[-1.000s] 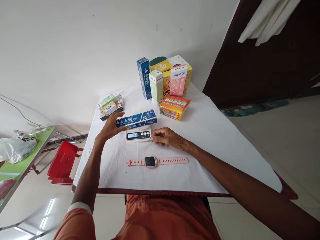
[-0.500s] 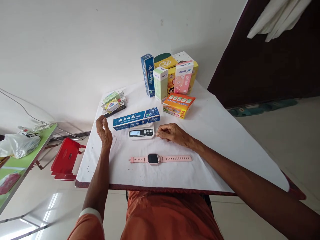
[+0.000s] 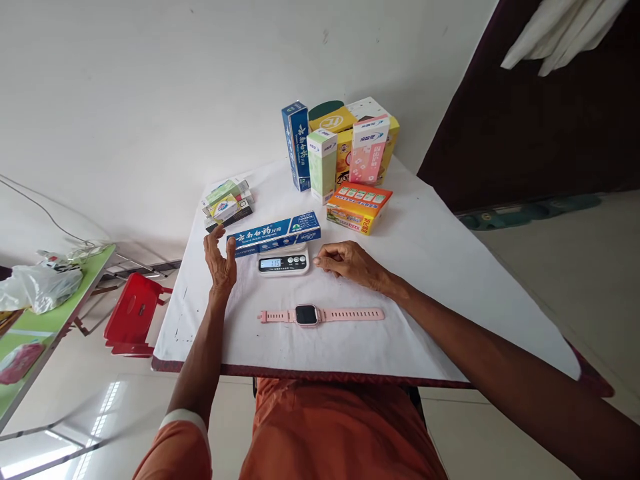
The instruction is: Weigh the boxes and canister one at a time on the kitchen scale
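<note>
1. The left hand (image 3: 220,259) is standing edge-on above the white-covered table (image 3: 430,280), palm facing right and fingers spread and released, grasping nothing.
2. The blue toothpaste box (image 3: 273,233) is lying flat across the small digital scale (image 3: 283,261), its long side running left to right and overhanging the scale at both ends.
3. The box's left end is sitting just beside the left thumb. Whether thumb and cardboard are touching cannot be told from this view.
4. The right hand (image 3: 347,263) is resting knuckles-up on the cloth with its fingers loosely curled and closing on nothing; its fingertips are lying just beside the scale's right edge, below the right end of the toothpaste box and apart from it.
5. So the box is sitting between the two hands, close to both but held by neither.
6. The scale's display is glowing with digits, facing the person.
7. A pink smartwatch (image 3: 320,315) is lying stretched flat nearer the person, between the scale and the table's front edge, clear of both hands.
8. An orange packet (image 3: 359,208) is lying just behind the right hand.
9. Behind it, upright cartons are standing in a cluster: a blue carton (image 3: 296,145), a pale green carton (image 3: 321,165) and a pink carton (image 3: 369,150), with a yellow box (image 3: 345,133) at the back.
10. A stack of small packets (image 3: 227,205) is sitting behind the left hand, near the table's left edge.
11. A red stool (image 3: 133,313) is standing on the floor to the left.
</note>
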The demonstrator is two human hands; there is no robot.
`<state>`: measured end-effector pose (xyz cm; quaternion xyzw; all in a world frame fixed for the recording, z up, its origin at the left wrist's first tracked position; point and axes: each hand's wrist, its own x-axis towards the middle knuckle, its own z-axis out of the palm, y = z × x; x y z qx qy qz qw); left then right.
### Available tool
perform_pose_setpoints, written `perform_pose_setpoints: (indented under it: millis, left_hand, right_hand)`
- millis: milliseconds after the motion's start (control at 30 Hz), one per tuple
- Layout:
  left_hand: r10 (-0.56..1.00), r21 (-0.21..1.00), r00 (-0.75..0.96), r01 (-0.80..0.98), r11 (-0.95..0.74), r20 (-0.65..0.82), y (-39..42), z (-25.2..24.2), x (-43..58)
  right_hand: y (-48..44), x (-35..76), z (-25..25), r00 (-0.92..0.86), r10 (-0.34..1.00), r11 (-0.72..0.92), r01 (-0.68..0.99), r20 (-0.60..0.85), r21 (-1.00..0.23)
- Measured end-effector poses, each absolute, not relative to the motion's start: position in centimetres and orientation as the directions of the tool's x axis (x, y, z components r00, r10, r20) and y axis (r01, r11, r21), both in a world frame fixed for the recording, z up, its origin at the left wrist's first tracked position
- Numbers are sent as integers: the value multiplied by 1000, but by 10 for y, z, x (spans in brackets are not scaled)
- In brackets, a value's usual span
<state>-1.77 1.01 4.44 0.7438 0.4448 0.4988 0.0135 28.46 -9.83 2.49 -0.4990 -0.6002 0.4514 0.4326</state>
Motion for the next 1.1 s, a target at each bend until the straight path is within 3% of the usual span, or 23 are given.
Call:
perform_pose_setpoints:
  millis: [267, 433, 533, 633, 800, 1000, 1100]
  left_hand:
    - [700, 461, 119, 673, -578, 704, 10, 44, -19]
    - [672, 310, 335, 693, -651, 661, 6, 58, -7]
    - [658, 216, 553, 659, -721, 511, 7, 71, 5]
    - [672, 210, 664, 642, -737, 329, 15, 78, 14]
    - [725, 247, 653, 681, -689, 221, 30, 80, 15]
    - [806, 360, 426, 737, -572, 411, 46, 92, -26]
    - [859, 337, 294, 828, -448, 420, 58, 98, -60]
  right_hand:
    - [-99, 285, 25, -137, 989, 89, 240, 57, -967]
    - [-99, 286, 23, -140, 990, 69, 247, 35, -967]
    - [-99, 286, 24, -136, 990, 72, 259, 37, -963]
    - [-99, 285, 26, -138, 990, 65, 251, 30, -966]
    - [-99, 285, 27, -140, 990, 57, 253, 21, -966]
    - [-100, 284, 27, -134, 991, 23, 260, -13, -965]
    - [-101, 284, 28, -133, 991, 35, 267, -1, -963]
